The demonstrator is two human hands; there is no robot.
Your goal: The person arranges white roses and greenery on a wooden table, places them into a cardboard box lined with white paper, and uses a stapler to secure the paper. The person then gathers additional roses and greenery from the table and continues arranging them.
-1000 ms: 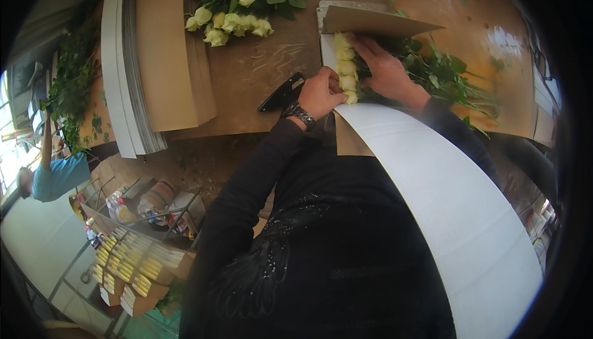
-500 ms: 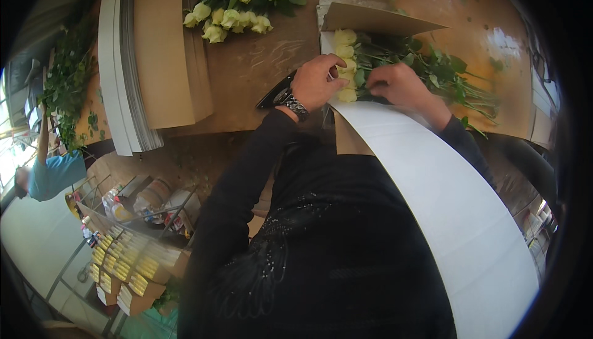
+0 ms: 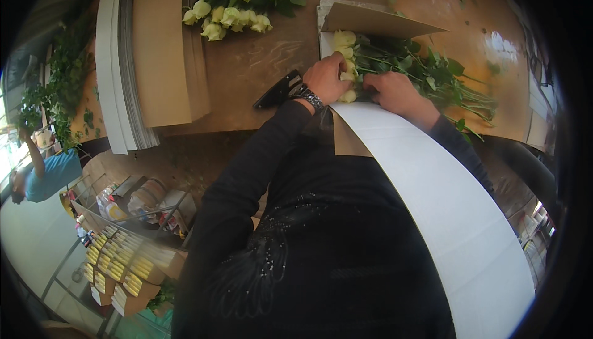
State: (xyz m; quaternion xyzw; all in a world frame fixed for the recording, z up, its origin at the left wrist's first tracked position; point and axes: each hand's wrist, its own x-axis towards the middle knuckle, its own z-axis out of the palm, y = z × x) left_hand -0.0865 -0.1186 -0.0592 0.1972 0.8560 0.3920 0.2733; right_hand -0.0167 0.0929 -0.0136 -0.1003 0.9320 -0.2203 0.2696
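Note:
Pale yellow-green roses (image 3: 344, 38) lie side by side, heads in a column at the left and leafy stems (image 3: 454, 82) running right. They rest on an open wrap of white and brown card (image 3: 380, 19). My left hand (image 3: 326, 78), with a metal watch on its wrist, curls its fingers round a rose head low in the column. Close to its right, my right hand (image 3: 398, 93) has bent fingers pressed together at the stems just below the heads; what they pinch is hidden. A long white sheet (image 3: 445, 197) hangs from the wrap across my front.
A black tool (image 3: 278, 89), perhaps a stapler, lies beside my left wrist. More roses (image 3: 231, 19) lie at the far side, near stacked card sheets (image 3: 162, 48). Left, a person in blue (image 3: 52, 175) stands by greenery (image 3: 62, 88). Wrapped bundles (image 3: 120, 262) sit lower left.
My left hand has shifted slightly right and nearer me along the rose heads, showing more of the black tool. My right hand has moved slightly. The person in blue has shifted an arm.

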